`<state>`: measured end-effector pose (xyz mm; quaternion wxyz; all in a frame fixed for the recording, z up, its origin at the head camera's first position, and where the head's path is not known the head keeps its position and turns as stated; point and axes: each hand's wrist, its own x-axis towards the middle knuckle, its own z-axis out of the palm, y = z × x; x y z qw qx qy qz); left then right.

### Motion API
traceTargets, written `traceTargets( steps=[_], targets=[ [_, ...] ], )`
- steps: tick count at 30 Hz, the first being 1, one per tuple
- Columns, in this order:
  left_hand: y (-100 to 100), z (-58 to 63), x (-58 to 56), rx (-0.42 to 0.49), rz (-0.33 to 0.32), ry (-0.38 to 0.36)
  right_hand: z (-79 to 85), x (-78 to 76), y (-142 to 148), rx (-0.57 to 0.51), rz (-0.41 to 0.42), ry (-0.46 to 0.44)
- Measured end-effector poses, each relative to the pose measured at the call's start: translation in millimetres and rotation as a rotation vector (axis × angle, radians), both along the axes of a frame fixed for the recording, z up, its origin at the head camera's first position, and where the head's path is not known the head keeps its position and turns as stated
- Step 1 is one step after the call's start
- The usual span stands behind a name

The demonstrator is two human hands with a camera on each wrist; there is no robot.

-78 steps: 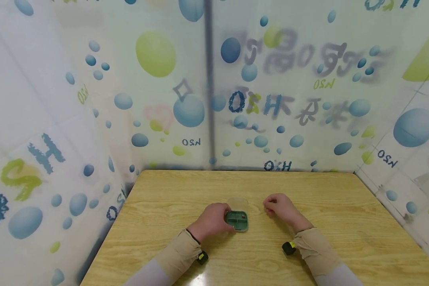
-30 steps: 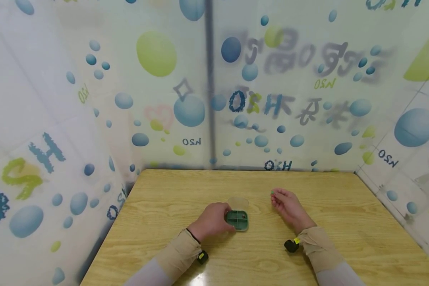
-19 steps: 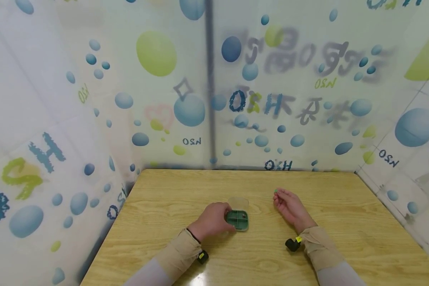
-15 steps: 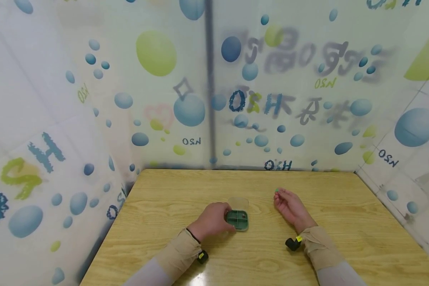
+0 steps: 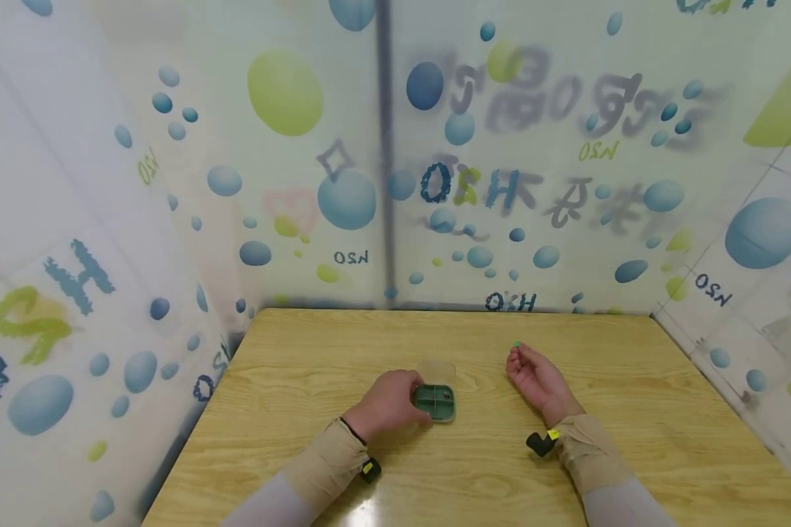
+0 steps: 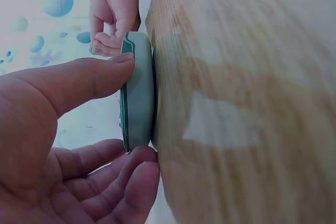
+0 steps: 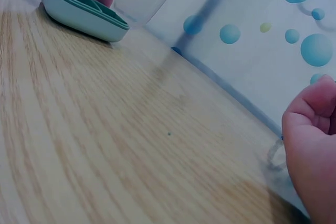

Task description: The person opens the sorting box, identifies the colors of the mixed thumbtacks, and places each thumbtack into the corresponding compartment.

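A small green pill box [image 5: 443, 417] with a cross divider lies on the table, its translucent lid [image 5: 437, 371] swung back. My left hand [image 5: 387, 401] grips it from the left, thumb on the near side and fingers on the far side. A tiny reddish bit [image 5: 448, 394] sits in its far right compartment. To the right, my right hand [image 5: 539, 380] is turned partly palm up above the table, pinching a tiny green piece [image 5: 517, 344] between thumb and fingertip. In the right wrist view that piece is out of sight.
The wooden table [image 5: 329, 337] runs back to a patterned curtain wall [image 5: 567, 241], with further panels at left and right. A dark speck [image 7: 169, 134] lies on the wood in the right wrist view. Black wrist cameras [image 5: 540, 443] hang below both wrists.
My right hand has turned from palm down toward palm up and shifted right, bringing the green piece into sight. My left hand keeps its grip on the pill box.
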<state>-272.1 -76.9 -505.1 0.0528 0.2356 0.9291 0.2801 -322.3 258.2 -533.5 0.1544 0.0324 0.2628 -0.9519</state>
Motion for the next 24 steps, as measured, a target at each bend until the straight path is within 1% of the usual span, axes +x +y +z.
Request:
traceTargets(
  steps=[5, 7, 10, 16, 20, 22, 24],
  targets=[
    [0.4, 0.9, 0.4, 0.006, 0.000, -0.002, -3.2, -0.8, 4.0, -0.186, 0.009, -0.004],
    [0.4, 1.0, 0.7, 0.006, 0.002, -0.005, -4.6, -1.0, 5.5, -0.236, 0.015, 0.009],
    [0.5, 1.2, 1.0, 0.002, 0.005, -0.005, -5.9, -0.8, 7.0, -0.281, 0.023, 0.025],
    [0.6, 1.4, 1.3, -0.003, 0.005, 0.002, -7.0, -2.0, 8.6, -0.331, 0.025, 0.023],
    [0.6, 0.9, 1.3, -0.005, 0.005, 0.005, -6.9, -2.7, 8.5, -0.333, 0.024, 0.024],
    [0.6, 0.1, 0.9, -0.009, 0.004, 0.006, -6.1, -2.2, 7.3, -0.299, 0.018, 0.033],
    [0.6, -0.3, 0.8, -0.010, 0.004, 0.006, -4.5, -1.5, 4.7, -0.205, 0.002, 0.055]
  ],
)
